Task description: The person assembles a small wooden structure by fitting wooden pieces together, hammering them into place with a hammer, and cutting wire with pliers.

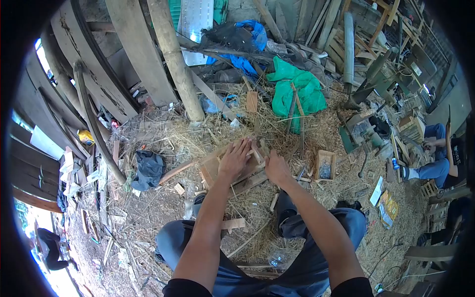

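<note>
My left hand (235, 158) lies over a small wooden piece (212, 171), its fingers stretched forward on the wood. Close by on the right, my right hand (278, 169) is closed, with its fingers curled toward the same work. What it grips is too small and covered to make out. Between the hands a narrow pale wooden strip (257, 152) stands out from the piece. A thicker length of wood (250, 182) lies underneath, in front of my knees.
An open wooden box (325, 166) with small metal bits sits to the right. Ahead lie a green plastic sheet (297, 89) and a wooden post (174, 59). A dark cloth (148, 170) is on the left. Another person (440, 153) sits at far right.
</note>
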A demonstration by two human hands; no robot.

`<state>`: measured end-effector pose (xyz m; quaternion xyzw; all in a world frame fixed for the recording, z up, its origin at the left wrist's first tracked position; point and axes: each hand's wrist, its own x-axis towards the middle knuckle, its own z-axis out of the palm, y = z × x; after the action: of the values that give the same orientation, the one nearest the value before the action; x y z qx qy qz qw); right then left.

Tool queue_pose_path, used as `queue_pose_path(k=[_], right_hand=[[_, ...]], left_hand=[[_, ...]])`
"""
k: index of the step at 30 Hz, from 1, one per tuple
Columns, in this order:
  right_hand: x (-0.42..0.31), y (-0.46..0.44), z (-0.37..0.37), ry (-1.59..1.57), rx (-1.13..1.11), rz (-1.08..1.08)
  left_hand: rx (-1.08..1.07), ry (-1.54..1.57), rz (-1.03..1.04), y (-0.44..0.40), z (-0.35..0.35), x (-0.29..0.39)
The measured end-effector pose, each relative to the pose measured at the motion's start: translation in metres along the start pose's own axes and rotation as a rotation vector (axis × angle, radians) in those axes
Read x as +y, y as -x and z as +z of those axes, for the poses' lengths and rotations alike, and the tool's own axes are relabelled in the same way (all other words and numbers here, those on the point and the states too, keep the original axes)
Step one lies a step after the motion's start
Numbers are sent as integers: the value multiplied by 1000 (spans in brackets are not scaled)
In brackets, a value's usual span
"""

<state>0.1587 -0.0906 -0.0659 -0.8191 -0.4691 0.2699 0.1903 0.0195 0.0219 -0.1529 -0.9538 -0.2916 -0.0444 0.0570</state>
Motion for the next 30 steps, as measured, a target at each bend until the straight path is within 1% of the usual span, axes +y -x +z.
queue_pose_path(k=[4,7,10,13,15,19,21,25,27,28,30], right_hand=[[1,0,1,-41,5,13],[1,-2,1,-8,1,-30],[-2,0,-1,-42,26,2],[-7,1,-5,-9,10,-13],[-16,4,-12,-82,29,39],[-10,-1,-8,-12,-7,6],[-15,4,-12,-58,-6,73],[0,-4,0,40,-22,-6],[-3,-2,-1,-58,-17,48],[-5,-2,-3,-58,-13,43],[-7,0,-5,-118,8,67]], left_hand=[[27,-34,5,1,3,1],[45,-27,2,0,5,1],[59,-58,11,0,4,0],[24,-11,-3,0,4,1],[39,-51,10,0,3,0],[26,-59,6,0,2,1],[28,-46,7,0,1,1],[41,-47,7,0,1,1],[17,-21,11,0,-1,0],[22,-26,9,1,-2,0],[10,47,-30,2,-6,1]])
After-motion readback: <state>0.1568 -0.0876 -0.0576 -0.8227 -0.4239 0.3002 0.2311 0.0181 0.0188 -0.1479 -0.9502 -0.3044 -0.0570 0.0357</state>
